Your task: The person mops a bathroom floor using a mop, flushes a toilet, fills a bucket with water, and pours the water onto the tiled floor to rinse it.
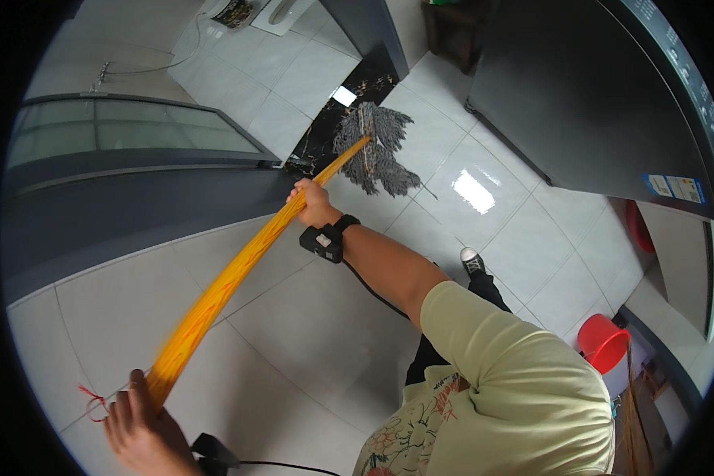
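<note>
My right hand (313, 202) is closed around the lower part of a yellow-orange wood-patterned mop handle (226, 291). At the lower left, my left hand (146, 425) holds the upper end of the handle, beside a thin red string loop (95, 404). The handle slants up to a mop head (372, 152) of dark grey strands. These strands lie spread partly on a black marbled door threshold (318, 140) and partly on the pale floor tiles (434, 143). Black devices with cables are strapped at both wrists.
A dark door with a glass panel (154, 128) stands at the left, a doorframe (372, 35) at the top. A large dark refrigerator (571, 101) is at the upper right, a red bucket (604, 343) at the lower right. One shoe (472, 260) shows on the tiles.
</note>
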A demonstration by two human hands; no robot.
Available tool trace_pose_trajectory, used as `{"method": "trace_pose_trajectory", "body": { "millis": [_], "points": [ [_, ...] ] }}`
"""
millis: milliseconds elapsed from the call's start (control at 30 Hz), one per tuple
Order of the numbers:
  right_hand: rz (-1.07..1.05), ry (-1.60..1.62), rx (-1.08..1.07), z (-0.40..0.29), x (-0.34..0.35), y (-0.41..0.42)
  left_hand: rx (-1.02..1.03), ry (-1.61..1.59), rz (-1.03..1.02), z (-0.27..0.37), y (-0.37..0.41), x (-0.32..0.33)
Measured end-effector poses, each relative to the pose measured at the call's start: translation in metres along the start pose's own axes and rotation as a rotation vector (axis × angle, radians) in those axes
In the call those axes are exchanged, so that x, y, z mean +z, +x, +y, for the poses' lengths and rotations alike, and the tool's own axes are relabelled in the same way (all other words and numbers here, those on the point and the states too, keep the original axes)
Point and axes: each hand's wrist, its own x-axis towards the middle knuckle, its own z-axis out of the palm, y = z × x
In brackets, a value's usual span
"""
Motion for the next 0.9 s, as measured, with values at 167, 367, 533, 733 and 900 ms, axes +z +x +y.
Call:
{"method": "trace_pose_trajectory", "body": {
  "millis": [167, 367, 533, 733, 900],
  "points": [
    [-0.136, -0.123, 0.041, -0.013, -0.005, 0.012, -0.088, -0.164, 0.048, 0.037, -0.058, 0.016],
    [-0.001, -0.422, 0.156, 0.039, -0.065, -0.015, -0.242, -0.308, -0.278, 0.025, -0.139, 0.041],
    [0.087, -0.839, 0.130, 0.292, -0.136, -0.097, -0.264, -0.468, -0.928, -0.179, -0.279, 0.171],
    [0.587, -0.729, 0.432, 0.815, -0.186, -0.209, -0.577, -1.069, -1.377, -0.564, -0.488, 0.455],
    [0.675, -0.866, 0.686, 1.253, -0.156, -0.228, -0.529, -1.056, -1.454, -0.893, -0.632, 0.703]
  ]
}}
